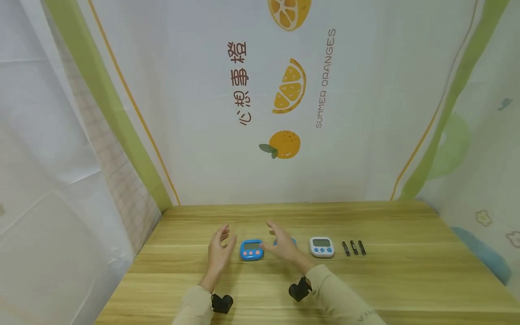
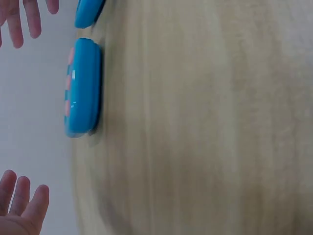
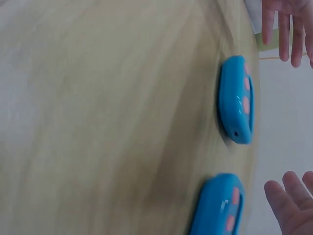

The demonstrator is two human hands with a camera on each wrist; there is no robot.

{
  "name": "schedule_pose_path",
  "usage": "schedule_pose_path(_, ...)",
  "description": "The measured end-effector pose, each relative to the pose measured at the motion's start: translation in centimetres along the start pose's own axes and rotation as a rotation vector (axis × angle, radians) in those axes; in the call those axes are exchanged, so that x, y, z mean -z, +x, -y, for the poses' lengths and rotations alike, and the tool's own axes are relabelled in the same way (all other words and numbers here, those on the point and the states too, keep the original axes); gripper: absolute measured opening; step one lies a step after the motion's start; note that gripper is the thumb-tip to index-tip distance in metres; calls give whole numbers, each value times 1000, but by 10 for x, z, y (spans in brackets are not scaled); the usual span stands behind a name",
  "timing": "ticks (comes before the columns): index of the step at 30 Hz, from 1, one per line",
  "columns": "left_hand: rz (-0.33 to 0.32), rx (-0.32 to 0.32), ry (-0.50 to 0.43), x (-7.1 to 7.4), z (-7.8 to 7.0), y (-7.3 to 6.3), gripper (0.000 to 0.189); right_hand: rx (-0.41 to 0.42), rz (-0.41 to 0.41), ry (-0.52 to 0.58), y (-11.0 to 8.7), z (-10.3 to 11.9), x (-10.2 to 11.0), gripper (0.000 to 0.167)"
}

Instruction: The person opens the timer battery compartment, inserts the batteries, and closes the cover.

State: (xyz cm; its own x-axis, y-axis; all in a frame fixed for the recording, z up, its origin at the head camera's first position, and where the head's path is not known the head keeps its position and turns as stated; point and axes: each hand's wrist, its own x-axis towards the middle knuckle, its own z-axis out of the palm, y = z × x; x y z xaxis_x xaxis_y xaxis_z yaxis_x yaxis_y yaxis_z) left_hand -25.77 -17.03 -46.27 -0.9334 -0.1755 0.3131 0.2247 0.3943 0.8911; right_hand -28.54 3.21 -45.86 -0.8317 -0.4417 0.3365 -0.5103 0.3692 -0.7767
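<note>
A blue digital timer (image 1: 252,257) with pink buttons lies face up on the wooden table between the two hands. To its left my left hand (image 1: 218,253) hovers with fingers spread and loosely bent, holding nothing. On its other side is my right hand (image 1: 284,247), also empty, thumb apart from the fingers. A second blue timer (image 3: 215,208) lies beside the first; the right hand mostly hides it in the head view. Both palms face inward, and in the left wrist view a gap shows between the left fingers (image 2: 35,205) and the nearer timer (image 2: 84,88).
Right of the hands lies a white timer (image 1: 322,247) with blue buttons. Several small dark cylinders (image 1: 354,248), looking like batteries, lie in a row beyond it. A white curtain (image 1: 195,158) printed with oranges hangs behind the table (image 1: 390,280).
</note>
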Motion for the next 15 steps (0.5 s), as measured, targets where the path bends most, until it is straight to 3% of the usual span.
schedule_pose_path(6,95,83,0,-3,6,-3,46,-69,23,94,-2,-2,-16,69)
schedule_pose_path(10,198,124,-6,-3,8,-7,48,-137,53,69,-5,-2,-24,70)
schedule_pose_path(15,310,130,8,0,13,-10,50,-207,84,19,-6,-2,-35,71)
